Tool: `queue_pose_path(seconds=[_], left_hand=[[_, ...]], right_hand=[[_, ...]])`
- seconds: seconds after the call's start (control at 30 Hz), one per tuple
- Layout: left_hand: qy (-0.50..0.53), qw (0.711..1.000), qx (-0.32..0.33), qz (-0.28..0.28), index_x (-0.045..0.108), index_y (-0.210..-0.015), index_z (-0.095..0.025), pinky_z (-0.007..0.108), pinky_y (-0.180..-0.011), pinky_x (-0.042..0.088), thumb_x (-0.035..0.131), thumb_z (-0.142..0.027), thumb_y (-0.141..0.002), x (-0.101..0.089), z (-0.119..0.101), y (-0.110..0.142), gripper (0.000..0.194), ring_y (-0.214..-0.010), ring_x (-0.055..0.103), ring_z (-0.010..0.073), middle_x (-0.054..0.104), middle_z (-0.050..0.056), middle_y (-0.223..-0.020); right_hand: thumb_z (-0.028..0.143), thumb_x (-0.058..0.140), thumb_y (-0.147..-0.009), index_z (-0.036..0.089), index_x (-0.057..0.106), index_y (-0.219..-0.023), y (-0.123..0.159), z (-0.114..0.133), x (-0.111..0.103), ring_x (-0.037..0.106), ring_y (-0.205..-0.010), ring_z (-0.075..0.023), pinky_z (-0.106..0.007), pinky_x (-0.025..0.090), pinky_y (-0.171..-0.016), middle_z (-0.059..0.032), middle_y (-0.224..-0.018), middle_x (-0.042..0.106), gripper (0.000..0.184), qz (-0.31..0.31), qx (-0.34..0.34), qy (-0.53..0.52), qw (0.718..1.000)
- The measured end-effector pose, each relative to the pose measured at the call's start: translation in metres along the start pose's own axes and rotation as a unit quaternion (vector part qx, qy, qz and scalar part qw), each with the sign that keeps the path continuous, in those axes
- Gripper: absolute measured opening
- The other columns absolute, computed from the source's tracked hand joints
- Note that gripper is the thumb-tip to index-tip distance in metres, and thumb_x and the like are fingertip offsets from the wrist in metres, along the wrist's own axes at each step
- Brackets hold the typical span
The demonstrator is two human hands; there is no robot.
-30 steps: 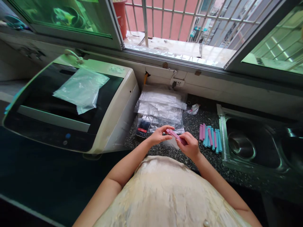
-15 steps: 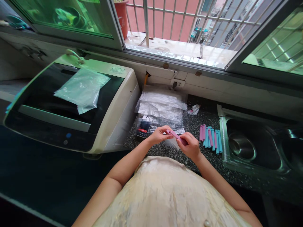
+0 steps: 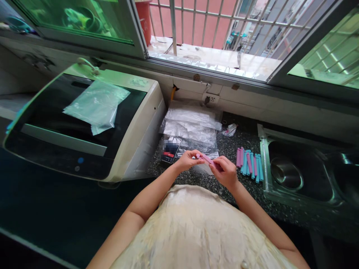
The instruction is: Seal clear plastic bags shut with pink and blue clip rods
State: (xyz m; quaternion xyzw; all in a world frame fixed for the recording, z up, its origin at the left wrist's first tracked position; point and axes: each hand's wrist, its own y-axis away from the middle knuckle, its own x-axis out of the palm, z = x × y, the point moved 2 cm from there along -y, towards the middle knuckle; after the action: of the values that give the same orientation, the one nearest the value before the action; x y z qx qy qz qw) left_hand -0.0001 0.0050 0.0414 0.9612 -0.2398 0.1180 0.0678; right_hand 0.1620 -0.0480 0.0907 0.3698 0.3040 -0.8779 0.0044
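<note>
A pink bag sealing clip [image 3: 208, 159] is held between both hands over the front of the dark speckled counter. My left hand [image 3: 189, 160] pinches its left end, and my right hand [image 3: 224, 172] grips its right end. Beneath the hands lies a clear plastic bag [image 3: 203, 169], partly covered by them. Several pink and blue clips [image 3: 250, 164] lie side by side on the counter to the right. Behind the hands is a stack of clear plastic bags [image 3: 192, 121].
A phone [image 3: 169, 150] lies left of the hands. The washing machine [image 3: 140, 129] at the left bears another clear bag [image 3: 98, 104]. On the right a metal sink [image 3: 308, 172] holds a steel bowl [image 3: 287, 173]. A crumpled wrapper [image 3: 230, 130] and a wall socket [image 3: 211, 98] are behind.
The pink clip has turned slightly between my fingers. Both hands stay in nearly the same place, and the other things have not moved.
</note>
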Motion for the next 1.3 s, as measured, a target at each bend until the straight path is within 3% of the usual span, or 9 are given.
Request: queue_pose_path(seconds=[0.37, 0.87, 1.3], left_hand=[[0.038, 0.997, -0.043, -0.048, 0.068, -0.071, -0.011, 0.021, -0.063, 0.038, 0.079, -0.033, -0.049, -0.008, 0.0, 0.0, 0.033, -0.062, 0.05, 0.0085, 0.06, 0.001, -0.064], [0.108, 0.989, -0.021, -0.102, 0.066, -0.063, -0.013, 0.02, -0.058, 0.038, 0.082, -0.029, -0.042, -0.015, -0.005, 0.0, 0.031, -0.056, 0.048, 0.0055, 0.06, -0.001, -0.062], [0.149, 0.981, -0.023, -0.12, 0.064, -0.061, -0.013, 0.021, -0.06, 0.04, 0.082, -0.029, -0.038, -0.013, -0.001, -0.002, 0.033, -0.058, 0.051, 0.0058, 0.061, -0.002, -0.064]], right_hand=[[0.018, 0.058, -0.075, 0.019, 0.056, -0.075, -0.002, -0.004, -0.012, 0.048, -0.054, -0.0104, -0.023, 0.04, -0.049, -0.0006, -0.065, 0.055, 0.003, -0.064, 0.02, -0.023, 0.997], [0.025, 0.057, -0.077, 0.02, 0.059, -0.077, 0.014, -0.019, -0.024, 0.058, -0.063, -0.0137, -0.027, 0.049, -0.056, -0.0034, -0.074, 0.063, 0.005, -0.125, 0.068, -0.023, 0.99], [0.028, 0.059, -0.076, 0.017, 0.06, -0.082, 0.041, -0.037, -0.018, 0.062, -0.068, -0.0172, -0.031, 0.051, -0.058, -0.0066, -0.079, 0.064, 0.013, -0.198, 0.179, -0.098, 0.959]])
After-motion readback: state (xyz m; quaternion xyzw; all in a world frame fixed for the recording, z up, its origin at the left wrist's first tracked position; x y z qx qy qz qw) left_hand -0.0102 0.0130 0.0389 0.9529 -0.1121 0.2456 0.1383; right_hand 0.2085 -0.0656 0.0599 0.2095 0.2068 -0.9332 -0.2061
